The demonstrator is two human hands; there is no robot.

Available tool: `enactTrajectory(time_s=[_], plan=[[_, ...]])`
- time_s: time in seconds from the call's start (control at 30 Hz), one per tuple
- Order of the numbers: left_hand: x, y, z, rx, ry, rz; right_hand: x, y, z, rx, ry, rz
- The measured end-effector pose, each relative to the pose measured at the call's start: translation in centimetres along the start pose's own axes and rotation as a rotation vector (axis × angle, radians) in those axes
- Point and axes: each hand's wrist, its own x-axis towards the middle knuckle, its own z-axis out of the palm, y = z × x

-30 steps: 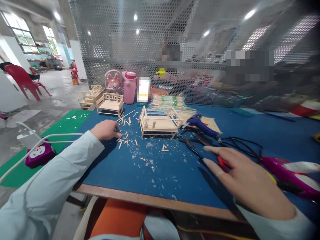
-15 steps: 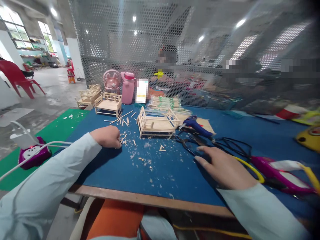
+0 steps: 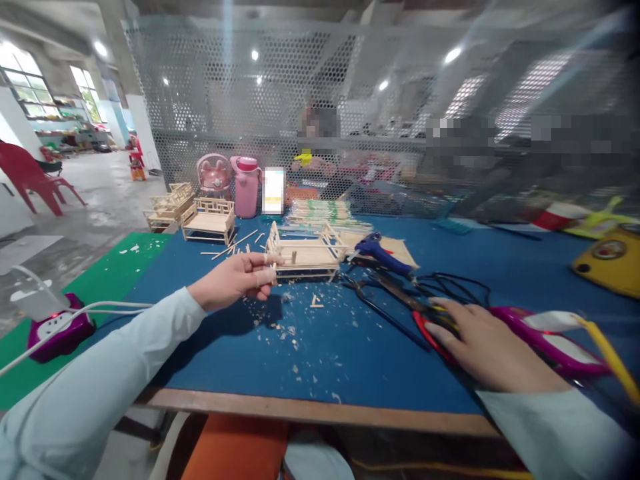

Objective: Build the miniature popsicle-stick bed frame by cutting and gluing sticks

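Note:
My left hand (image 3: 235, 279) is raised over the table in front of a small bamboo model bench (image 3: 310, 257), thumb and fingers pinched together. Whatever lies between those fingertips is too small to make out. On the right, my right hand (image 3: 493, 343) closes around the handles of red-and-yellow-handled pliers (image 3: 419, 313), whose dark jaws point toward the bench. A second pair of pliers (image 3: 385, 317) with dark handles lies beside them. Behind the tools rests a blue glue gun (image 3: 383, 253).
Cut sticks (image 3: 235, 245) and scraps litter the blue tabletop (image 3: 350, 360). Another finished-looking bench (image 3: 209, 220), a pink bottle (image 3: 247, 187) and bundled sticks (image 3: 320, 213) stand behind. Purple power strips (image 3: 59, 327) sit at both sides. A perforated screen (image 3: 225, 80) closes the back; a person is beyond it.
My left hand has lifted from the loose sticks and moved right, to the front of the bench. My right hand has moved right and taken hold of the red-and-yellow-handled pliers. The view has shifted slightly.

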Motion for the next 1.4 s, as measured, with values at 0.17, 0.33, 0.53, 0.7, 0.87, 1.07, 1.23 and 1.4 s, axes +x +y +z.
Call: enactTrajectory(time_s=[0.17,0.33,0.53,0.7,0.87,1.07,1.23,1.4], plan=[[1.5,-0.4,3.3,-0.187,0.048,0.091,0.2,0.6,-1.0,0.123,-0.231,0.025],[2.3,-1.5,5.1,-0.336,0.105,0.083,-2.6,-1.7,-3.0,0.322,-0.097,0.163],[1.2,-2.2,5.3,-0.429,0.163,0.065,-5.0,-10.2,-3.9,0.998,-0.062,0.15],[1.1,-1.8,5.0,-0.374,0.262,0.085,-3.0,-15.7,-3.1,1.181,-0.065,-0.046],[0.7,-1.5,4.9,-0.266,0.266,0.128,-2.1,-16.9,-2.7,1.084,-0.189,-0.177],[0.2,-1.3,5.4,-0.188,0.32,0.193,-2.4,-16.9,-2.2,1.178,-0.21,-0.329],[0.0,-1.7,5.5,-0.074,0.296,0.282,-2.3,-16.9,-2.1,1.17,-0.162,-0.4],[-0.2,-1.7,5.6,-0.013,0.308,0.333,-2.5,-17.3,-2.5,1.127,-0.125,-0.38]])
